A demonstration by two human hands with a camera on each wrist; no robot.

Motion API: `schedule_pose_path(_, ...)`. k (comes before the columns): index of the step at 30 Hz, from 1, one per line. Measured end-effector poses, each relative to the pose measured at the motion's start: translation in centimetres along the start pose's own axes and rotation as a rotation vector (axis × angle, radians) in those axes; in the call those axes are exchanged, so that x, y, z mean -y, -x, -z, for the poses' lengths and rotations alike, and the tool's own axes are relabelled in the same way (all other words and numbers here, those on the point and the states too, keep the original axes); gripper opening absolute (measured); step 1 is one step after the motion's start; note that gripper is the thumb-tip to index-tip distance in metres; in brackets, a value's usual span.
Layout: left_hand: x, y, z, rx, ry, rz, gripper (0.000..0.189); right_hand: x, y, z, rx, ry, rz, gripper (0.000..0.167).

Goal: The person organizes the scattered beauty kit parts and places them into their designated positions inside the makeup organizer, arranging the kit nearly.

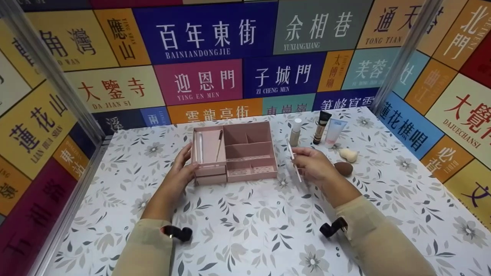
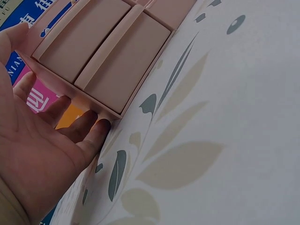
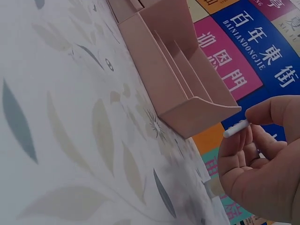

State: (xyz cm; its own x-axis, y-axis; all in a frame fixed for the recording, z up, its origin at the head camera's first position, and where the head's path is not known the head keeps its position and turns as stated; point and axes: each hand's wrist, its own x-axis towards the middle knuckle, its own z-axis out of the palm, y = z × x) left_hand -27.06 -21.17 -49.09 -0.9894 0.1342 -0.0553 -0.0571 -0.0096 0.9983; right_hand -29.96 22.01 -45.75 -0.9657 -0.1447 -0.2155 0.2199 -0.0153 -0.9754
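Observation:
A pink desktop organizer [image 1: 251, 177] with several compartments stands on the table. Two closed drawers [image 2: 126, 70] show on its front in the left wrist view. My left hand [image 1: 183, 168] rests against its left side, fingers reaching along the wall and thumb by the front top corner. In the organizer's left tray lie a slim white stick [image 1: 200, 147] and a thin dark-tipped brush [image 1: 219, 145]. To the right of the organizer, my right hand [image 1: 312, 165] pinches another slim white stick [image 3: 237, 128] between thumb and fingers, off the table. Its exact kind is unclear.
Behind my right hand stand a small white-capped bottle [image 1: 294, 132], a black tube [image 1: 321, 128] and a white-and-blue tube [image 1: 335, 132]. A cream sponge [image 1: 348, 155] and a brown egg-shaped sponge [image 1: 345, 169] lie beside the right wrist. Sign-covered walls enclose the flower-patterned tabletop [image 1: 245, 230].

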Motion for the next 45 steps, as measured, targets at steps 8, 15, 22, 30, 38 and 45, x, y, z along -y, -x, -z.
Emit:
schedule_pose_path(8, -0.3, -0.1, -0.2, 0.013, 0.057, 0.018, 0.066, 0.7, 0.9, -1.3, 0.043, 0.020, 0.016, 0.053)
schedule_pose_path(15, -0.3, -0.2, 0.0, 0.000, 0.080, 0.026, 0.065, 2.1, 1.7, -4.3, 0.148, -0.058, 0.035, 0.048)
schedule_pose_path(22, -0.2, 0.1, 0.0, 0.003, 0.082, 0.026, 0.062, 3.4, 0.9, -7.5, 0.180, -0.075, 0.031, 0.040)
schedule_pose_path(30, -0.2, -0.1, -0.1, 0.005, 0.066, 0.023, 0.063, 5.1, -1.6, -11.6, 0.183, -0.102, -0.011, 0.045)
schedule_pose_path(38, -0.1, 0.0, 0.0, 0.006, 0.105, 0.013, 0.065, 5.3, -4.3, -14.6, 0.182, -0.156, -0.074, 0.049)
schedule_pose_path(45, -0.2, -0.1, 0.0, 0.001, 0.090, 0.012, 0.063, 5.1, -6.0, -15.9, 0.146, -0.179, -0.093, 0.040)
